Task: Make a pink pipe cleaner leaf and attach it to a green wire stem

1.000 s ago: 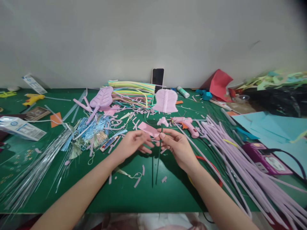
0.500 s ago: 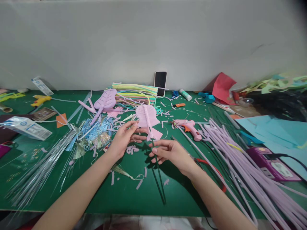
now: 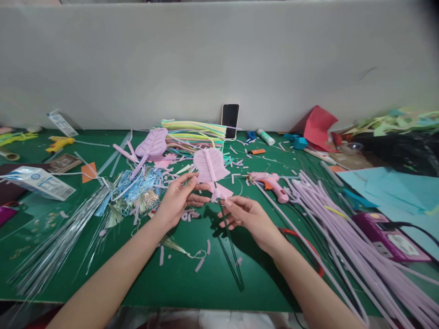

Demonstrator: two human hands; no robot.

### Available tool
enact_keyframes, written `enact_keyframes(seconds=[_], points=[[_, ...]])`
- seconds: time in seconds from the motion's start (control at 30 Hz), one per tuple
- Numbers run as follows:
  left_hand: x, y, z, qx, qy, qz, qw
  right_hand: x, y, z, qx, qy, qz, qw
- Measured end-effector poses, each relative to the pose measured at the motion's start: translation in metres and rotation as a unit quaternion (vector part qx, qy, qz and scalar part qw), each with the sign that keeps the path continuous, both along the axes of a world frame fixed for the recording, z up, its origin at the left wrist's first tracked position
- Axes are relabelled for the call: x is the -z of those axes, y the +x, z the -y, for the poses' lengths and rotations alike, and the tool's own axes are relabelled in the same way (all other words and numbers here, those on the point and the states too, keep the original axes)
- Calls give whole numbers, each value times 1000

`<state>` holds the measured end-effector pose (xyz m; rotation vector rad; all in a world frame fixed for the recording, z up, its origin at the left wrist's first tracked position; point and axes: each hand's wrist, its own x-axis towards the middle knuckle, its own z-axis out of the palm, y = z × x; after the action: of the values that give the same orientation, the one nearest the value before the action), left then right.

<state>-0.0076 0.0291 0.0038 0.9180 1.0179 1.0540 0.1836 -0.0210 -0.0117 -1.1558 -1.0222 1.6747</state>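
Observation:
A pale pink paper leaf (image 3: 208, 164) with a ribbed face and a raised midrib is held up over the middle of the table. My left hand (image 3: 181, 194) pinches its lower left edge between thumb and fingers. Below the leaf is a small pink flap (image 3: 219, 192), and two thin dark green wire stems (image 3: 229, 240) run down from there. My right hand (image 3: 245, 214) has its thumb and forefinger closed on the flap's lower end beside the stems, its other fingers curled loosely beneath.
A pink glue gun (image 3: 269, 182) lies to the right, near a bundle of lilac pipe cleaners (image 3: 329, 219). At the back are a leaf-shaped lilac mould (image 3: 152, 144) and a phone (image 3: 229, 119). Silver strips (image 3: 68, 228) and blue tassels (image 3: 140, 185) lie left; pink scraps are scattered around.
My right hand has moved slightly up and right, from around the stems to the flap at the leaf's base. The stems' lower ends have swung right. My left hand keeps its hold.

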Motion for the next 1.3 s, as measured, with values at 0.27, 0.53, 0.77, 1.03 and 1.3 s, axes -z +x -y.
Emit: enact_keyframes(seconds=[0.27, 0.53, 0.77, 1.03, 1.3], points=[[-2, 1, 1, 10, 3, -6, 1000, 0, 2, 0, 18, 16, 0, 1000], [-2, -1, 1, 26, 34, 9, 999, -1, 2, 1, 14, 19, -9, 1000], [-5, -3, 1, 45, 40, 27, 998, -1, 4, 1, 15, 4, -17, 1000], [-10, -5, 1, 50, 34, 22, 998, -3, 4, 0, 18, 0, -15, 1000], [-11, -4, 1, 36, 29, 68, 997, -3, 3, 0, 27, 7, -26, 999]])
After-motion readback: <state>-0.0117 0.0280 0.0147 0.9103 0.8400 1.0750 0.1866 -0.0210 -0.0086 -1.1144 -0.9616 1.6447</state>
